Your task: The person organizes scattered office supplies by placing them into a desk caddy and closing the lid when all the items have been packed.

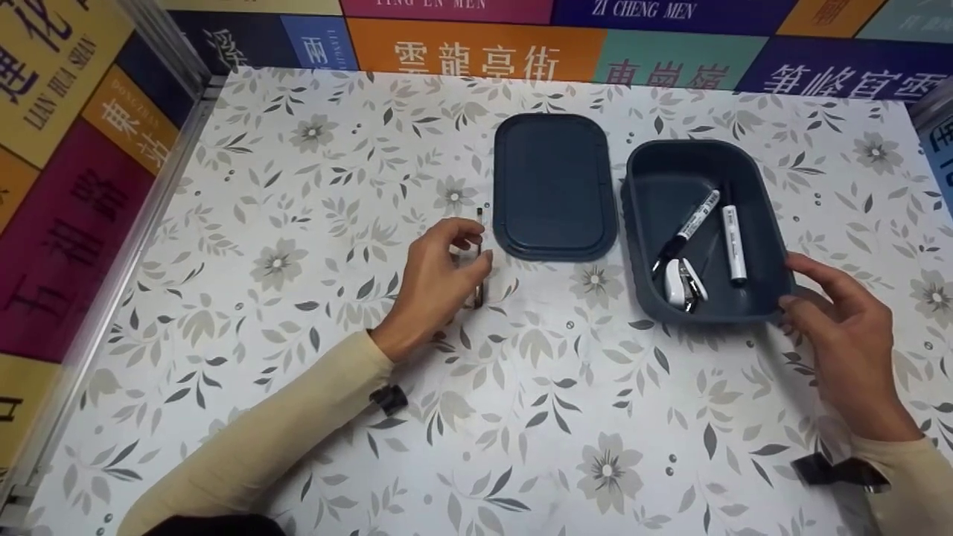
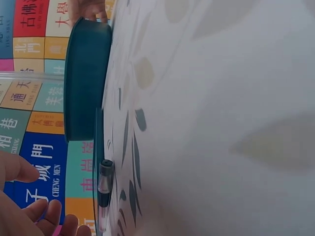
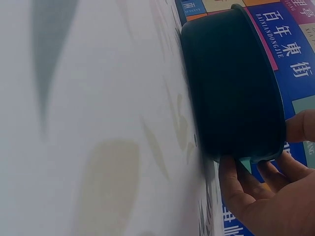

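Note:
My left hand hovers beside a slim pen with a clear barrel and black parts. In the left wrist view, the bent fingers of this hand stand apart from the pen. A dark blue open box is at the right, and my right hand holds its near right corner between thumb and fingers. The right wrist view shows fingers against the outer wall of the box. Inside lie two white markers, one slanted and one nearly straight, plus a small white stapler.
A dark blue lid lies flat just left of the box. The table has a leaf-and-flower cover. Colourful panels with lettering rise along its far and left edges.

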Demonstrator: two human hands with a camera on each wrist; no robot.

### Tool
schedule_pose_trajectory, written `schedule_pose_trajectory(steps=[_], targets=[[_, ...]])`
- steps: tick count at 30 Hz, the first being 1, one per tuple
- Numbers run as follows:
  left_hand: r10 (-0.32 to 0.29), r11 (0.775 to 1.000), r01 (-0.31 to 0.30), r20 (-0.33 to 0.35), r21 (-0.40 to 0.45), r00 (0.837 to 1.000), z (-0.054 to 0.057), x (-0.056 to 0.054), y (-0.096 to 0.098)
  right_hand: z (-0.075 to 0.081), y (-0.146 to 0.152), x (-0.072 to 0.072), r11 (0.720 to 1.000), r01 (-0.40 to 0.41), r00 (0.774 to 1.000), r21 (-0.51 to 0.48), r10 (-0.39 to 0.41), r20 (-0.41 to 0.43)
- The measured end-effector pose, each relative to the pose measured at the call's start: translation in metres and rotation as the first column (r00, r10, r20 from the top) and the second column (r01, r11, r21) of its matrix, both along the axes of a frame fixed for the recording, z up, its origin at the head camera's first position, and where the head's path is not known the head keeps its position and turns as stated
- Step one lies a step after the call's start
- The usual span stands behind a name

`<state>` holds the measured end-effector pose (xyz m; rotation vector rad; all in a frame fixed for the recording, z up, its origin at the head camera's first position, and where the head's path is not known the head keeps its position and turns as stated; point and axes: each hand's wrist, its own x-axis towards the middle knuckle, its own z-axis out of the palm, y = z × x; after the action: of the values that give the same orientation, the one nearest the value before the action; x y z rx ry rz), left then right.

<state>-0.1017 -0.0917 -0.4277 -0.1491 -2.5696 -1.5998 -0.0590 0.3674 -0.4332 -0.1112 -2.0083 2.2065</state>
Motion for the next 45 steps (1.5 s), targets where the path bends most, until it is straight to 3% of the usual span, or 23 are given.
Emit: schedule_pose_trajectory(steps=[6,12,19,23,28,34,45], targets=[[-0.019,0.994,0.015,-0.036,-0.104,0.999,0.003,0.001,-0.009,0.000,-0.001,-0.002,1.000,-0.008,1.000,-0.010,0.007,-0.014],[-0.032,0.981,0.030,-0.005,-0.191,0.999,0.003,0.001,-0.014,0.000,0.001,-0.003,1.000,-0.002,1.000,-0.018,0.002,-0.012],[-0.023,0.979,0.034,0.061,-0.200,0.998,0.003,0.004,-0.017,0.002,0.000,-0.003,1.000,-0.006,1.000,0.000,0.006,-0.014],[-0.026,0.967,0.047,0.085,-0.252,0.996,0.002,0.005,-0.017,0.003,0.000,-0.004,1.000,-0.008,1.000,0.021,0.008,-0.010],[-0.060,0.931,0.088,0.088,-0.353,0.994,0.001,0.005,-0.015,0.004,0.001,-0.004,1.000,-0.019,1.000,0.009,0.019,-0.002],[-0.067,0.871,0.099,0.082,-0.482,0.994,0.002,0.006,-0.008,0.002,0.001,-0.002,1.000,-0.010,1.000,0.006,0.010,-0.007],[-0.132,0.764,0.101,-0.002,-0.637,0.991,-0.002,0.002,0.001,0.000,0.000,0.000,1.000,-0.005,1.000,0.021,0.005,0.004]])
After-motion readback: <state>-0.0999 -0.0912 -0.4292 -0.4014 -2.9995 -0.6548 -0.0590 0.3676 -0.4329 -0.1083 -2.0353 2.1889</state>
